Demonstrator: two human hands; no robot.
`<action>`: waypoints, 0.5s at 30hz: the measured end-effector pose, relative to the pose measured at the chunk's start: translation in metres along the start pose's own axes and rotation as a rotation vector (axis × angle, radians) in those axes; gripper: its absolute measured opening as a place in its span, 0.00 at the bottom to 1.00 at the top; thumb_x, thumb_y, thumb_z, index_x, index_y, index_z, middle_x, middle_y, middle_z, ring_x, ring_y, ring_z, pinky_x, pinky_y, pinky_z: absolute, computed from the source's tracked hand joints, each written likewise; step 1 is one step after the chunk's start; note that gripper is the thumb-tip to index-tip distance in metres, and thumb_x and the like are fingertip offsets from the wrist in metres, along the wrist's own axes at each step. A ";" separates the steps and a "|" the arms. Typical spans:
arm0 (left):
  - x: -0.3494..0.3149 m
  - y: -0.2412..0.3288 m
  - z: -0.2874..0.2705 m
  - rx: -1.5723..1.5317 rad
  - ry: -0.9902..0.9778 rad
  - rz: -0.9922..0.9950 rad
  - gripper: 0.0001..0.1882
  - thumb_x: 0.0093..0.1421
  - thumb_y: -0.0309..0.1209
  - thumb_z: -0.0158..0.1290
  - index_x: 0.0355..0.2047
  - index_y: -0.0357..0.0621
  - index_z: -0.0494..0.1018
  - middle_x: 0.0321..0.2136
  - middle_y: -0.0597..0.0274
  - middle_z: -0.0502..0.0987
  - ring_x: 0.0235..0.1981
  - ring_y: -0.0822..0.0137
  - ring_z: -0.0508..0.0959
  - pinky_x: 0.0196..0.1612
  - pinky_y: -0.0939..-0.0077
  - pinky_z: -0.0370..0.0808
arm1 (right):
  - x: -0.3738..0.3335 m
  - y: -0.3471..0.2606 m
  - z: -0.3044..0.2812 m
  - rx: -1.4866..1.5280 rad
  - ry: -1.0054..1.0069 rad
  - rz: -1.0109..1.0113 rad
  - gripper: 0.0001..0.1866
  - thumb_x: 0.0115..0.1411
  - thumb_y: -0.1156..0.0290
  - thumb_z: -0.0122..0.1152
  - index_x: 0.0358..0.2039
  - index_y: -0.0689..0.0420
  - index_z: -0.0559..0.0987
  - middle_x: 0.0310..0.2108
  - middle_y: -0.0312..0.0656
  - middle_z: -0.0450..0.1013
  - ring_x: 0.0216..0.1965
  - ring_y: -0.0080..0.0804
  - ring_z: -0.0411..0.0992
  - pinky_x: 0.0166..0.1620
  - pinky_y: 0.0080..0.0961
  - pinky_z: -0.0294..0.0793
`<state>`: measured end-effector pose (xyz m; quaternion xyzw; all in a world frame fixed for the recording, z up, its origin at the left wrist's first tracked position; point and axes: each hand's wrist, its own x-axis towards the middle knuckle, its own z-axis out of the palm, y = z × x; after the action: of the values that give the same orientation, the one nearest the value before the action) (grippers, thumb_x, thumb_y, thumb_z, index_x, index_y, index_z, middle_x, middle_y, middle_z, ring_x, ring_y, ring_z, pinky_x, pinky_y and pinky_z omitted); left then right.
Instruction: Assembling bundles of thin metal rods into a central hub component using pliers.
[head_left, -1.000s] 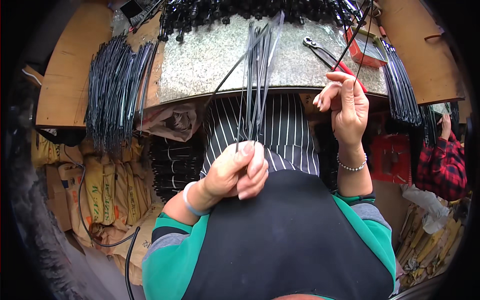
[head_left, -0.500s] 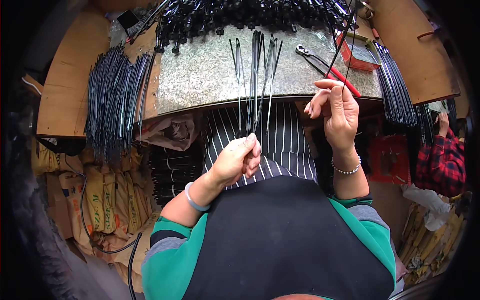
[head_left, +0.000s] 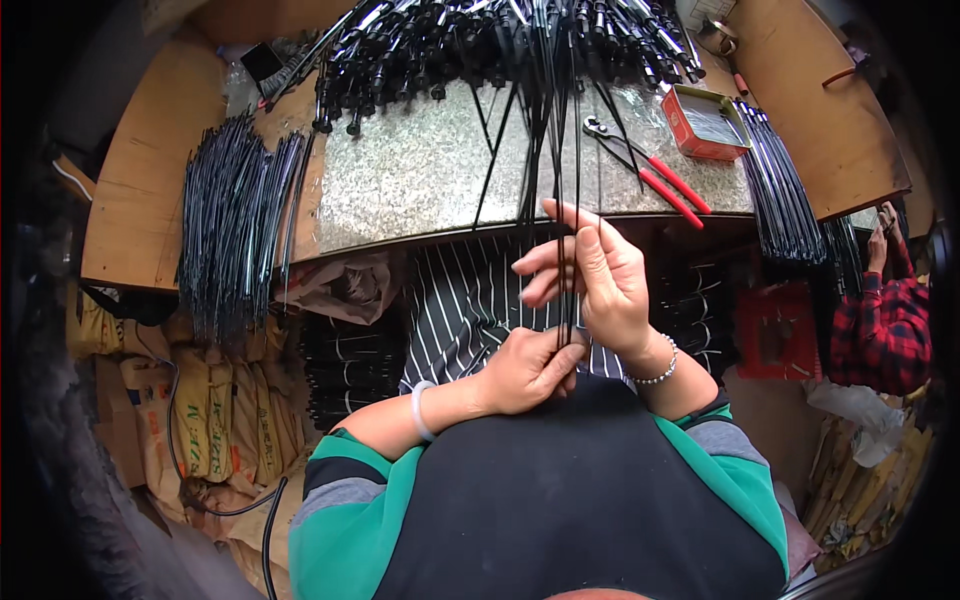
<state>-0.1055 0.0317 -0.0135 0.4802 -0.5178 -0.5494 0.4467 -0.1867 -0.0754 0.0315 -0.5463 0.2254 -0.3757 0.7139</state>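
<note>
In my left hand (head_left: pixel 535 368), closed low in front of my apron, are the lower ends of several thin black cables (head_left: pixel 535 170). They rise and fan out over the table edge, their upper parts overlapping the heap behind. Just above and to the right is my right hand (head_left: pixel 615 290), its thumb and forefinger around one black cable beside the bunch. The other fingers of that hand are loosely bent. Where exactly its fingertips touch the cable is hard to make out.
A heap of black cables with plug-like ends (head_left: pixel 420 60) covers the table's back. Red-handled pliers (head_left: pixel 670 190) and a red box (head_left: pixel 705 125) lie right. Cable bundles hang over the edges at left (head_left: pixel 235 220) and right (head_left: pixel 780 180). A person in a checked sleeve (head_left: pixel 885 335) works far right.
My right hand has come left and down with its cable, close to my left hand. My left hand has moved right and lower with its bunch. The view has shifted slightly.
</note>
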 end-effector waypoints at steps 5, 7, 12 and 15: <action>0.010 0.028 -0.029 0.417 0.207 0.422 0.12 0.46 0.25 0.61 0.31 0.35 0.72 0.23 0.59 0.74 0.21 0.70 0.76 0.25 0.80 0.73 | 0.005 -0.020 -0.016 -0.066 -0.274 -0.047 0.18 0.67 0.65 0.35 0.47 0.67 0.66 0.12 0.30 0.59 0.10 0.11 0.51 0.14 0.08 0.52; 0.025 0.046 -0.059 0.549 0.556 0.675 0.28 0.43 0.24 0.64 0.45 0.37 0.65 0.37 0.55 0.71 0.33 0.68 0.75 0.32 0.81 0.72 | -0.001 -0.028 -0.021 -0.043 -0.284 -0.038 0.19 0.67 0.65 0.35 0.49 0.67 0.65 0.12 0.29 0.59 0.11 0.10 0.52 0.14 0.09 0.51; 0.083 0.117 -0.109 0.747 0.720 0.763 0.56 0.39 0.29 0.67 0.62 0.41 0.40 0.53 0.51 0.59 0.54 0.61 0.62 0.56 0.70 0.59 | -0.006 -0.046 -0.023 -0.063 -0.383 0.017 0.21 0.67 0.64 0.36 0.52 0.68 0.61 0.12 0.32 0.61 0.10 0.11 0.53 0.14 0.08 0.51; 0.094 0.126 -0.119 0.361 0.645 0.722 0.52 0.40 0.29 0.66 0.60 0.40 0.45 0.47 0.53 0.68 0.51 0.61 0.67 0.57 0.68 0.59 | -0.006 -0.051 -0.021 -0.001 -0.347 0.064 0.22 0.66 0.64 0.37 0.52 0.69 0.61 0.12 0.32 0.61 0.10 0.11 0.53 0.14 0.09 0.51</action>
<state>-0.0015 -0.0862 0.1057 0.4854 -0.5731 -0.0863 0.6546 -0.2204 -0.0900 0.0730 -0.5957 0.1164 -0.2529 0.7534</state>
